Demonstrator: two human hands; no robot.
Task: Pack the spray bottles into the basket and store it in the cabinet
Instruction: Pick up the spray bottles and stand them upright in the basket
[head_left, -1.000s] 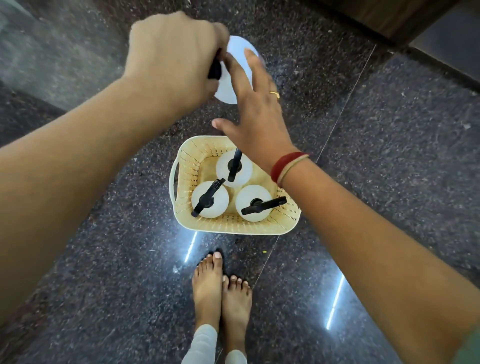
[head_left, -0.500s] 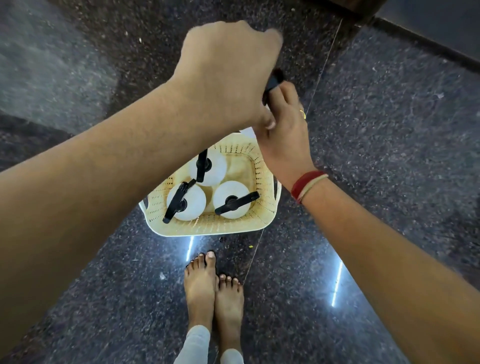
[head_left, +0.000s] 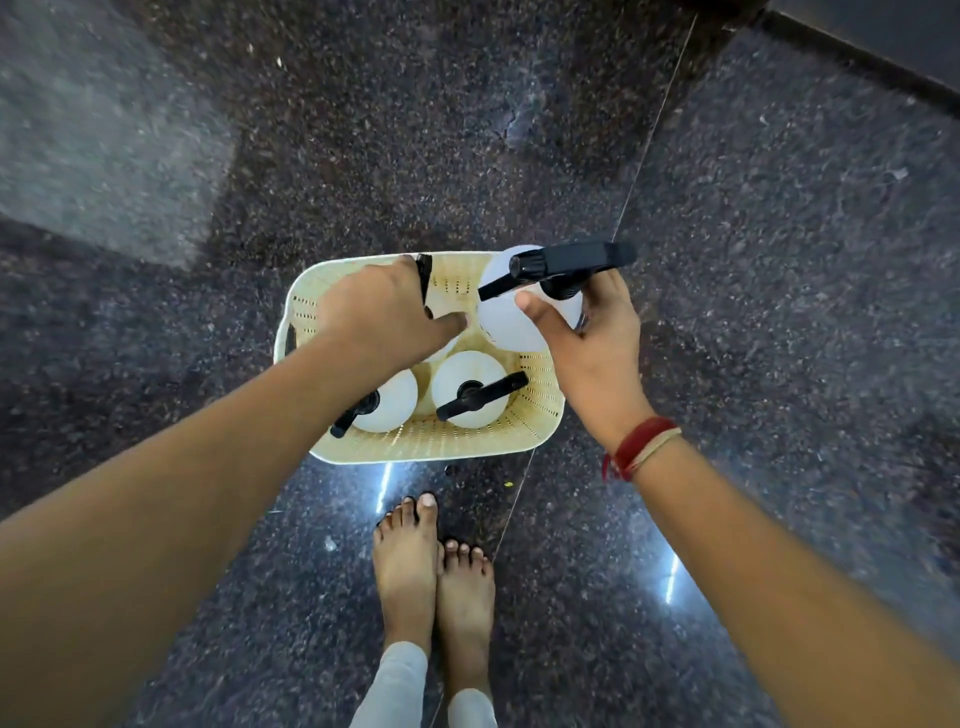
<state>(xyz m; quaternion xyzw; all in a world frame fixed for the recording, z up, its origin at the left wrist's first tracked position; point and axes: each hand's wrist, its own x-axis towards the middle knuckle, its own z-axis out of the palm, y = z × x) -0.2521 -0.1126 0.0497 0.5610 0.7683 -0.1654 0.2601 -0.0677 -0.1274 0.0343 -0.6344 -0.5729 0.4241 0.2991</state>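
A cream perforated basket (head_left: 431, 451) stands on the dark floor in front of my feet. Two white spray bottles with black trigger heads stand upright in its near half, one at the near left (head_left: 397, 402), the other at the near right (head_left: 467, 382). My left hand (head_left: 379, 317) covers a third bottle in the far left corner and is closed over its head; only its black nozzle (head_left: 424, 275) sticks out. My right hand (head_left: 597, 348) grips a fourth bottle (head_left: 506, 322) by the neck, over the basket's far right corner.
My bare feet (head_left: 431, 571) stand just behind the basket. The floor is polished dark granite with a tile seam (head_left: 649, 140) running diagonally past the basket's right side. A dark raised edge (head_left: 857, 52) crosses the top right corner.
The fourth bottle has passed from my left hand to my right and come down to the basket's far right corner. My left hand has dropped onto the far left bottle.
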